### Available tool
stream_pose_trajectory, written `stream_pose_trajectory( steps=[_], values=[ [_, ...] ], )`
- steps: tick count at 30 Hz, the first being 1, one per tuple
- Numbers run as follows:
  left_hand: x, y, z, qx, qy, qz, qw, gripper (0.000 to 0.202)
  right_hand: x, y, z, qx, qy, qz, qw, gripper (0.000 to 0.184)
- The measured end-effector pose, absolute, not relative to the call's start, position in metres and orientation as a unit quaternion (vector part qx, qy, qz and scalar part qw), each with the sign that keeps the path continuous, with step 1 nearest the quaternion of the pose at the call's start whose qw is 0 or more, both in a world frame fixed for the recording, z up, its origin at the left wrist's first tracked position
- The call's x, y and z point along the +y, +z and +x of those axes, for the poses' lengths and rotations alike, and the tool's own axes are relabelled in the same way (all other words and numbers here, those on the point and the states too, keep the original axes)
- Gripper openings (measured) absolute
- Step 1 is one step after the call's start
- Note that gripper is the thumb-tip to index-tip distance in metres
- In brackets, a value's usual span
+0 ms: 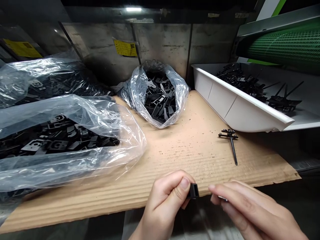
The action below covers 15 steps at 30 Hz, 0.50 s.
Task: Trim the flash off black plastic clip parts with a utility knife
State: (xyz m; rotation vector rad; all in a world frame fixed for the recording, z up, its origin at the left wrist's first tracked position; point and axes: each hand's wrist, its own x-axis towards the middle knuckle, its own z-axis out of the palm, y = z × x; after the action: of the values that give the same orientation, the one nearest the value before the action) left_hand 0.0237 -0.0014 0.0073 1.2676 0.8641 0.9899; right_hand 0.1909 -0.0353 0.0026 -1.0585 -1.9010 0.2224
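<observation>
My left hand (170,200) is closed around a small black plastic part (193,191), thumb on top; its hollow, squarish end faces right. Just to the right, a short gap away, my right hand (250,206) has its thumb and fingers pinched together. A thin edge with a pale glint (222,198) shows between those fingers; most of it is hidden, so its kind cannot be told. Both hands are at the front edge of the cardboard sheet (180,146). Beyond the right hand lies a black sprue (231,143) with a long stem and short branches.
A clear plastic bag (130,133) of black parts lies at left, with another bag (50,76) behind it. An open bag (160,96) of black pieces stands at the back middle. At right, a white tray (225,96) holds black sprues beneath a green conveyor belt (287,43).
</observation>
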Motion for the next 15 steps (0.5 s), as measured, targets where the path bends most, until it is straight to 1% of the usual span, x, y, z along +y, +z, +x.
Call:
stream_pose_trajectory(
  steps=[2, 8, 11, 13, 15],
  values=[
    [-0.002, 0.007, 0.024, 0.378, 0.43, 0.547, 0.61, 0.037, -0.037, -0.004, 0.189, -0.769, 0.047, -0.445, 0.456, 0.035],
    [-0.004, 0.004, 0.024, 0.376, 0.432, 0.545, 0.613, 0.038, -0.037, -0.014, 0.175, -0.755, 0.077, -0.418, 0.5, 0.029],
    [-0.005, 0.001, 0.023, 0.371, 0.437, 0.558, 0.6, 0.039, -0.033, -0.012, 0.177, -0.775, 0.075, -0.425, 0.461, 0.031],
    [-0.005, 0.0, 0.022, 0.365, 0.442, 0.571, 0.587, 0.04, -0.03, -0.01, 0.181, -0.787, 0.087, -0.441, 0.423, 0.028],
    [-0.004, -0.001, 0.022, 0.362, 0.447, 0.582, 0.574, 0.039, -0.028, -0.009, 0.185, -0.781, 0.104, -0.46, 0.41, 0.025]
  ],
)
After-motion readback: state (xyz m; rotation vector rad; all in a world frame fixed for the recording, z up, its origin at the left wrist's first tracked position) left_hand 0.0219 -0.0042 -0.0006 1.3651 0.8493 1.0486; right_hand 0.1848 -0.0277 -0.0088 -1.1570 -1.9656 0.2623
